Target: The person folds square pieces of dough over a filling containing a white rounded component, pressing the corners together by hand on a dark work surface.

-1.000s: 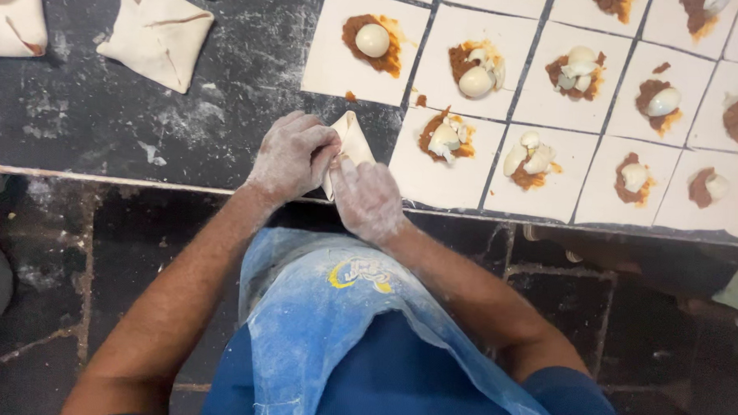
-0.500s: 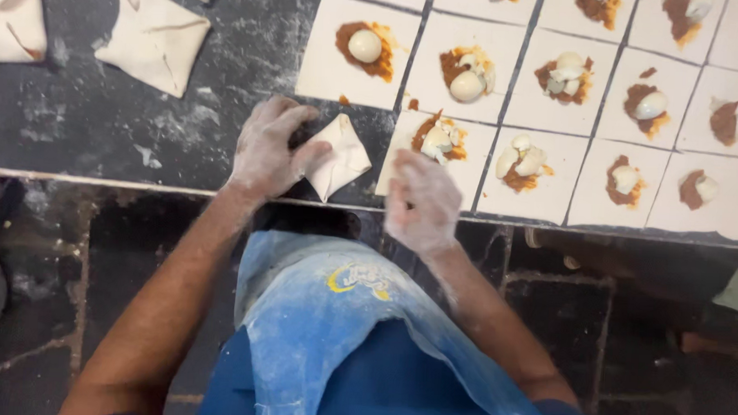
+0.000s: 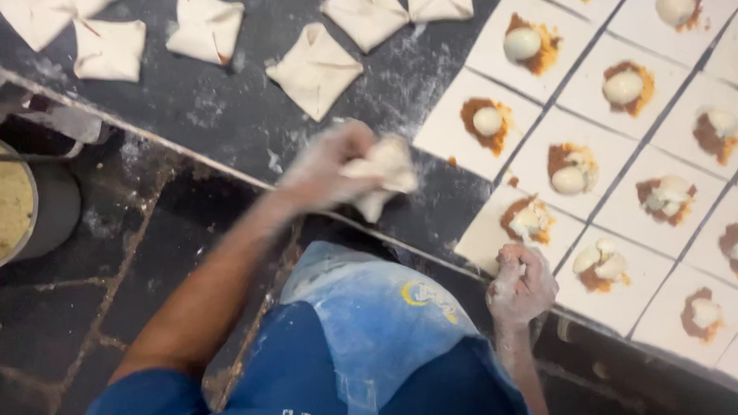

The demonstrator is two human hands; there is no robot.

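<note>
My left hand [image 3: 325, 167], dusted with flour and blurred by motion, grips a folded dough parcel [image 3: 384, 174] above the dark floured counter [image 3: 225, 112]. My right hand [image 3: 520, 285] is curled at the counter's near edge, touching the corner of a flat dough square [image 3: 499, 228] topped with orange-brown filling and a white piece. Several more filled dough squares [image 3: 627, 86] lie in rows to the right. Several folded parcels [image 3: 312, 69] rest at the upper left of the counter.
A metal pot [image 3: 9, 207] with yellowish filling stands at the left, below the counter edge. A dark tiled floor [image 3: 121, 272] lies beneath. My blue apron [image 3: 365, 330], dusted white, fills the bottom centre.
My left hand has lifted the folded parcel and swung it leftwards. My right hand has let go and moved right to the nearest filled square. The view has shifted.
</note>
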